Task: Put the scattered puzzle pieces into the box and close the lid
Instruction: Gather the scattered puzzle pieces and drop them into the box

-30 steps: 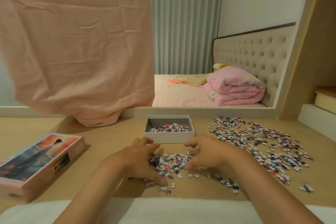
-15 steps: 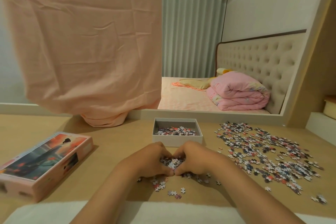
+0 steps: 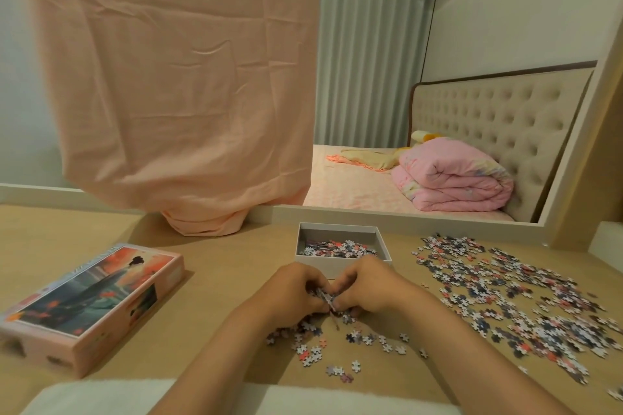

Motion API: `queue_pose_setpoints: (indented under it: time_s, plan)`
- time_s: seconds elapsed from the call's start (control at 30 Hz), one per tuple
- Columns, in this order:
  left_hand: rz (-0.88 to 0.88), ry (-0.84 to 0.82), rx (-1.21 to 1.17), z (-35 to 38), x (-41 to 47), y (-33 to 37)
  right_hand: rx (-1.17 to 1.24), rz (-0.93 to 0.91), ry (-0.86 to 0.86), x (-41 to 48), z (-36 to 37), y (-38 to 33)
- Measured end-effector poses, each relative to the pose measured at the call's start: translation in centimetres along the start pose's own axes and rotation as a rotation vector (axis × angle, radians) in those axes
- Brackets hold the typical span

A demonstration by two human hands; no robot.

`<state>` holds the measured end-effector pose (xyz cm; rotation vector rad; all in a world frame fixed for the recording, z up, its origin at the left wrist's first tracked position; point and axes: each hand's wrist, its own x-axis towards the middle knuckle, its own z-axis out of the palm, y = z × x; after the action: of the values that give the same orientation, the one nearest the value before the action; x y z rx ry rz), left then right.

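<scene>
The fingers (image 3: 313,281) of both hands are curled inward and pressed together around a small handful of pieces (image 3: 325,297); the left hand (image 3: 291,295) and the right hand (image 3: 369,286) meet in the middle, touching each other, just in front of the box (image 3: 308,263); whether the hands rest on the tabletop (image 3: 219,280) or are a little lifted, I cannot tell. The box is white and open, standing near the far edge of the tabletop; a layer of pieces in the box (image 3: 337,248) covers part of its bottom. Under and near the wrists some loose pieces (image 3: 320,347) lie on the wood; the big spread of pieces (image 3: 505,296) lies at the right, apart from the box. The lid (image 3: 91,300), pink with a printed picture on top, lies well apart at the left, picture side up. Behind the tabletop a peach cloth (image 3: 175,77) hangs down; further back, a folded pink quilt (image 3: 451,178) lies on a bed (image 3: 354,192).
</scene>
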<state>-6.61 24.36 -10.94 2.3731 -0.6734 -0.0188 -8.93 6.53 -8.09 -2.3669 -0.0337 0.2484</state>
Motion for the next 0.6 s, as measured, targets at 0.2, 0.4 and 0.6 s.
queue_pose_setpoints:
  time_s: [0.2, 0.4, 0.6]
  plan:
    - [0.022, 0.056, -0.297, -2.3, 2.0, 1.0, 0.29, -0.029, 0.081, 0.4, -2.9, -1.0]
    - [0.04, 0.147, -0.371, -3.6, 6.4, 1.8, 0.297, -0.125, 0.293, 3.8, -4.9, -1.2]
    - [0.074, 0.24, -0.128, -2.2, 9.5, 0.7, 0.172, -0.211, 0.375, 6.9, -4.2, 0.6]
